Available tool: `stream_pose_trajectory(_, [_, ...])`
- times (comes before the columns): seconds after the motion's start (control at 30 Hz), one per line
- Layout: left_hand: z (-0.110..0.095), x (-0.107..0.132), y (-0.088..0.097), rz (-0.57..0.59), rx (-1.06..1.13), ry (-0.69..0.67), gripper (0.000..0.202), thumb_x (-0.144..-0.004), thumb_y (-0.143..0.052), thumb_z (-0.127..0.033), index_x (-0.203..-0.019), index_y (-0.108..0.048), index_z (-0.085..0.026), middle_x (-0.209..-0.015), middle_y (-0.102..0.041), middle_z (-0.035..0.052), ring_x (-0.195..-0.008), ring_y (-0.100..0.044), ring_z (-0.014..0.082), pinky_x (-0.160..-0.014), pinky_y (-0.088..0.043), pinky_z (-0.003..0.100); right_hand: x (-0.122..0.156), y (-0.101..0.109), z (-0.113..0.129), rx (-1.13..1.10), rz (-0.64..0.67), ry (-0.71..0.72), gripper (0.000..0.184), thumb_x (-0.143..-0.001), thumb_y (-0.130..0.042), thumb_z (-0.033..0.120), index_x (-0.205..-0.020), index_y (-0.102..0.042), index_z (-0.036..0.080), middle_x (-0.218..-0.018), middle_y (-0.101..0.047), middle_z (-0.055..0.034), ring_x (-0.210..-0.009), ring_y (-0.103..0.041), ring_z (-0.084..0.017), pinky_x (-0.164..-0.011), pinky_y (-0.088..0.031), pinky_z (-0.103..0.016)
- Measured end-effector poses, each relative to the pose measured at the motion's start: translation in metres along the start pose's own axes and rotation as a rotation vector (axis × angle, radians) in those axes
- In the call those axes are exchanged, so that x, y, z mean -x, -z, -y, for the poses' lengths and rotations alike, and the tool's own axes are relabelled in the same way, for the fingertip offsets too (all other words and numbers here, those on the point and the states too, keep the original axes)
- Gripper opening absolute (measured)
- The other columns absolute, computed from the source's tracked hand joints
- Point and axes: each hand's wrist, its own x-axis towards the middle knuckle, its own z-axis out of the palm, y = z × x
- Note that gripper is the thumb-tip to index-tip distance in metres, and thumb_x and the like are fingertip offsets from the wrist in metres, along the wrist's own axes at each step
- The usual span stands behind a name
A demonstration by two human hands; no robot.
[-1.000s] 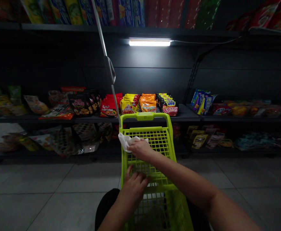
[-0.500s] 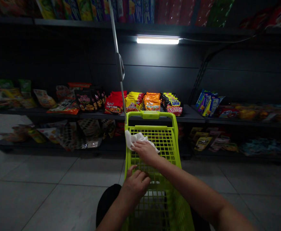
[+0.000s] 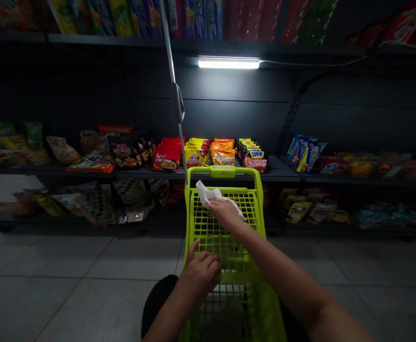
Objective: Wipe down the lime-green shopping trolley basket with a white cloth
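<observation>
A lime-green wire shopping cart [image 3: 225, 172] stands in front of me, its mesh panel tilted up toward me. My right hand [image 3: 225, 213] presses a crumpled white cloth [image 3: 211, 194] against the mesh near the cart's far handle. My left hand [image 3: 199, 271] sits lower on the same mesh, with its fingers curled over the wires. The cart's lower part runs out of view at the bottom edge.
Dark shelves [image 3: 208, 175] of packaged snacks and noodles stand beyond the cart, under a lit strip lamp [image 3: 228, 63]. A thin metal pole [image 3: 175, 90] rises from the cart's left corner. Grey floor tiles [image 3: 97, 304] surround the cart, and dark fabric [image 3: 158, 299] lies at its left.
My right hand and the white cloth have slid right and slightly farther along the mesh. My left hand has barely moved. The view has shifted slightly right.
</observation>
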Motion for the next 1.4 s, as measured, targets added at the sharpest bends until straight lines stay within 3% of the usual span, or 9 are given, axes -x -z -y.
stream_pose_trajectory(0.2, [0.0,0.0,-0.003,-0.039,-0.04,0.008,0.017,-0.083,-0.064,-0.014,-0.095,-0.062,-0.026,-0.087,-0.072,-0.0036,-0.089,-0.065,0.017,-0.124,-0.012,0.047,0.088,0.0,0.025,-0.213,0.211,0.241,0.025,-0.092,-0.06,0.021,-0.112,-0.074,0.027,-0.103,-0.077,-0.0026,-0.095,-0.068,-0.021,-0.087,-0.047,-0.031])
stream_pose_trajectory(0.33, [-0.005,-0.003,0.007,0.043,-0.053,0.032,0.013,-0.082,-0.071,-0.02,-0.089,-0.062,-0.027,-0.105,-0.071,-0.0032,-0.104,-0.061,0.0184,-0.119,-0.016,0.046,0.056,0.019,-0.02,-0.28,0.036,-0.009,0.054,-0.091,-0.054,0.011,-0.143,-0.056,0.028,-0.128,-0.07,-0.0062,-0.111,-0.066,-0.02,-0.093,-0.049,-0.031])
stream_pose_trajectory(0.47, [-0.007,-0.005,0.009,0.058,-0.08,0.057,0.016,-0.081,-0.076,-0.024,-0.089,-0.062,-0.028,-0.094,-0.068,-0.0044,-0.097,-0.058,0.0184,-0.108,-0.024,0.042,0.01,0.016,-0.052,-0.108,-0.098,-0.212,0.036,-0.096,-0.054,0.016,-0.13,-0.066,0.017,-0.137,-0.064,-0.014,-0.128,-0.056,-0.025,-0.11,-0.039,-0.039])
stream_pose_trajectory(0.67, [-0.01,-0.004,0.008,0.031,-0.09,0.07,0.017,-0.081,-0.077,-0.026,-0.08,-0.06,-0.026,-0.079,-0.066,-0.005,-0.085,-0.057,0.0192,-0.098,-0.028,0.04,0.079,-0.012,0.001,-0.051,0.008,-0.055,0.025,-0.098,-0.055,0.02,-0.117,-0.071,0.025,-0.12,-0.073,-0.0062,-0.108,-0.064,-0.025,-0.092,-0.043,-0.038])
stream_pose_trajectory(0.8, [-0.013,-0.005,0.01,0.01,-0.037,0.083,0.015,-0.083,-0.075,-0.022,-0.089,-0.063,-0.027,-0.083,-0.069,-0.0046,-0.084,-0.058,0.0188,-0.094,-0.029,0.039,0.135,0.001,0.025,-0.129,0.18,0.158,0.014,-0.094,-0.062,0.023,-0.1,-0.074,0.025,-0.099,-0.076,-0.0035,-0.094,-0.064,-0.022,-0.084,-0.043,-0.034])
stream_pose_trajectory(0.87, [-0.013,-0.005,0.01,0.03,-0.036,0.092,0.015,-0.083,-0.075,-0.021,-0.091,-0.063,-0.027,-0.084,-0.069,-0.004,-0.085,-0.058,0.0192,-0.094,-0.03,0.039,0.128,0.016,0.014,-0.188,0.24,0.201,0.015,-0.091,-0.065,0.02,-0.1,-0.076,0.025,-0.096,-0.076,-0.0023,-0.09,-0.065,-0.019,-0.083,-0.044,-0.03])
stream_pose_trajectory(0.97, [-0.013,-0.005,0.009,0.088,-0.072,0.107,0.017,-0.08,-0.078,-0.024,-0.085,-0.061,-0.027,-0.082,-0.066,-0.004,-0.084,-0.057,0.0197,-0.094,-0.031,0.039,0.078,0.032,-0.024,-0.15,0.075,0.009,0.025,-0.093,-0.059,0.016,-0.11,-0.076,0.024,-0.109,-0.075,-0.0056,-0.101,-0.065,-0.02,-0.088,-0.046,-0.03])
stream_pose_trajectory(1.13, [-0.01,-0.006,0.008,0.133,-0.073,0.112,0.025,-0.075,-0.084,-0.028,-0.085,-0.061,-0.026,-0.085,-0.067,-0.0046,-0.087,-0.057,0.0209,-0.094,-0.031,0.04,0.019,0.018,-0.058,-0.017,-0.055,-0.231,0.037,-0.099,-0.05,0.016,-0.133,-0.066,0.018,-0.141,-0.062,-0.0124,-0.13,-0.055,-0.024,-0.108,-0.041,-0.037])
stream_pose_trajectory(1.4, [-0.007,-0.006,0.006,0.146,-0.024,0.114,0.026,-0.075,-0.083,-0.023,-0.093,-0.064,-0.028,-0.091,-0.069,-0.004,-0.092,-0.058,0.0217,-0.096,-0.03,0.041,0.157,-0.003,0.018,-0.1,0.11,0.014,0.018,-0.096,-0.06,0.021,-0.106,-0.074,0.027,-0.115,-0.076,-0.005,-0.104,-0.066,-0.023,-0.089,-0.045,-0.036])
